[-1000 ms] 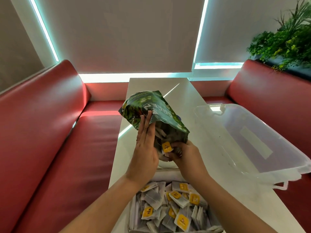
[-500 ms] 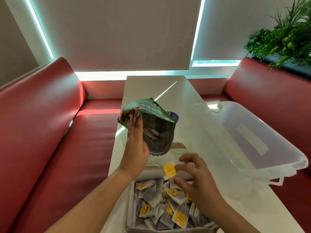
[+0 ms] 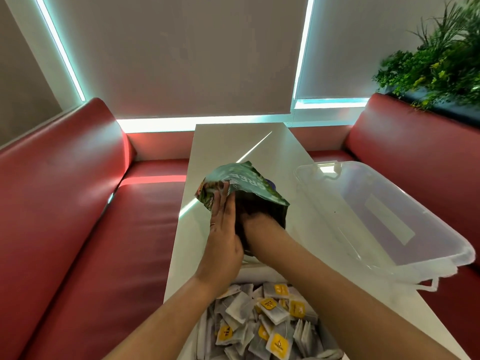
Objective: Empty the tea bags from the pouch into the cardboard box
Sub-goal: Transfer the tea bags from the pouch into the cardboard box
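A green printed pouch (image 3: 244,184) is held up over the white table (image 3: 233,141), its dark mouth facing me. My left hand (image 3: 223,232) grips the pouch's left side, fingers flat along it. My right hand (image 3: 255,224) is pushed inside the pouch mouth, so its fingers are hidden. Below the hands, at the bottom edge of the view, the cardboard box (image 3: 246,275) holds several tea bags (image 3: 262,323) with yellow tags.
A clear plastic tub (image 3: 384,219) lies tilted on the table's right side, with its handle hanging over the edge. Red bench seats (image 3: 85,229) flank the table on both sides. A green plant (image 3: 436,63) stands at the far right.
My right hand dropped a tea bag over the box, then went back up and into the pouch mouth. My left hand has kept hold of the pouch.
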`<state>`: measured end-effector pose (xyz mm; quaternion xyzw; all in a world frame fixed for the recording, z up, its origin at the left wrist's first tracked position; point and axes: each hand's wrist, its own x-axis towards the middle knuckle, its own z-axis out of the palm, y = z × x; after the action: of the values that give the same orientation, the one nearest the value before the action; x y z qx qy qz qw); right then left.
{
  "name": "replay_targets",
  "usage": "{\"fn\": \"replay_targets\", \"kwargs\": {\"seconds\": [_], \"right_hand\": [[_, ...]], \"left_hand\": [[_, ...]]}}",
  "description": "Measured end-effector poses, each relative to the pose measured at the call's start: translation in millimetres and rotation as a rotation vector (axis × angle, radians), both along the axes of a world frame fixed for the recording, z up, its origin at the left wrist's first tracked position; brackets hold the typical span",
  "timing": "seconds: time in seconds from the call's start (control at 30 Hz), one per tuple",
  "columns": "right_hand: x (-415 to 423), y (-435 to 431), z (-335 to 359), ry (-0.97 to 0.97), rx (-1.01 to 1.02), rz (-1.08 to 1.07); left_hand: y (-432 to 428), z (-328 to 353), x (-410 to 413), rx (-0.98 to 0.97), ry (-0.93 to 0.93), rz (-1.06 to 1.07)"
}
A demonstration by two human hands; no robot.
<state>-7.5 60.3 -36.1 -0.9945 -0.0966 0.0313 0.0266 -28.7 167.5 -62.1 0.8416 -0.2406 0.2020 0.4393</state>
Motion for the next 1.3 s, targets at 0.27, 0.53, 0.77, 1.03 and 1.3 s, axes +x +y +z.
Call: {"fn": "replay_targets", "kwargs": {"seconds": [0.27, 0.53, 0.77, 1.03, 1.3], "right_hand": [[-13, -1, 14, -0.211, 0.057, 0.055], [-111, -52, -18, -0.530, 0.376, 0.193], [-102, -58, -47, -0.278, 0.727, -0.082], [-54, -16, -30, -0.517, 1.162, -0.157], [-37, -13, -33, -0.222, 1.202, -0.254]], "left_hand": [[4, -2, 5, -0.007, 0.057, 0.023], [19, -7, 17, 0.038, 0.093, 0.042], [15, -1, 9, 0.067, -0.027, 0.002], [4, 38, -10, 0.222, -0.401, -0.101], [16, 14, 10, 0.202, -0.194, 0.038]]}}
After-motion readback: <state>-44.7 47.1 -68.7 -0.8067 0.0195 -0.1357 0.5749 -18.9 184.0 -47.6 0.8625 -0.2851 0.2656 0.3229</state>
